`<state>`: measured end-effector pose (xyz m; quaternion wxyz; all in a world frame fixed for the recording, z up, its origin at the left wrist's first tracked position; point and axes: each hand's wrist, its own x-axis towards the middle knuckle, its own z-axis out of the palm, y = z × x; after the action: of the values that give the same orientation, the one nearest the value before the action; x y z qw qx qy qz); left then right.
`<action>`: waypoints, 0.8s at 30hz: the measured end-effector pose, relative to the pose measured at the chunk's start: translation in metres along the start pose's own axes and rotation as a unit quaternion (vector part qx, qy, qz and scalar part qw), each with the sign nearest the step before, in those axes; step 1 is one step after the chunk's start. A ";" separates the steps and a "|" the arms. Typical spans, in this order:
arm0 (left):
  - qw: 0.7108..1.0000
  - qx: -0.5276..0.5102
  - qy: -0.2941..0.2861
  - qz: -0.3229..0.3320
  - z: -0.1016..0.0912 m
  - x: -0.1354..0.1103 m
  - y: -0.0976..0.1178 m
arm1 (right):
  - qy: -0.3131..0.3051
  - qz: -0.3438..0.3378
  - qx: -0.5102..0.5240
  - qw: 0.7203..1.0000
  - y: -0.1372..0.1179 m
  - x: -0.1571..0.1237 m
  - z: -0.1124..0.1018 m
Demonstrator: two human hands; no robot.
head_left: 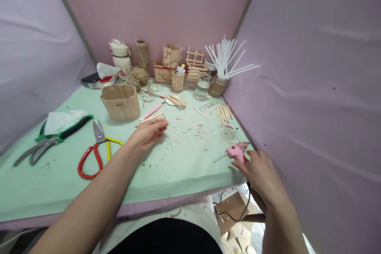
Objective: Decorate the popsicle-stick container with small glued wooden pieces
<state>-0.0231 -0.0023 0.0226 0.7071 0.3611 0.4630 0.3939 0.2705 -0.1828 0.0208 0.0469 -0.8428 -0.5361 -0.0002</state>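
Observation:
My left hand (150, 133) is over the middle of the green tabletop, its fingers curled together. A tiny pale bit shows at the fingertips, too small to name. Just behind that hand lies a pile of wooden craft sticks (154, 118). At the table's right edge my right hand (262, 172) has its thumb and fingers closed around the handle of a pink glue gun (236, 152). A thin stick juts from the gun's front, pointing left. The black cord (249, 198) hangs below the edge.
On the left lie red-and-yellow scissors (100, 139) and green-handled pruning shears (55, 140). A wooden stick basket (120, 103) stands behind them. Farther back are twine (139, 77), a water glass (203, 86) and white glue sticks (224, 59). Wood scraps (198, 131) litter the middle.

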 end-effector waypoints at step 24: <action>0.917 0.306 -0.255 0.037 0.071 -0.043 -0.049 | -0.014 0.095 0.274 0.957 -0.006 0.029 0.019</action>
<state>0.0432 -0.0719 0.0173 0.6412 0.6650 0.3507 0.1538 0.2766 -0.1527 0.0040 0.2685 -0.8446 -0.4334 0.1634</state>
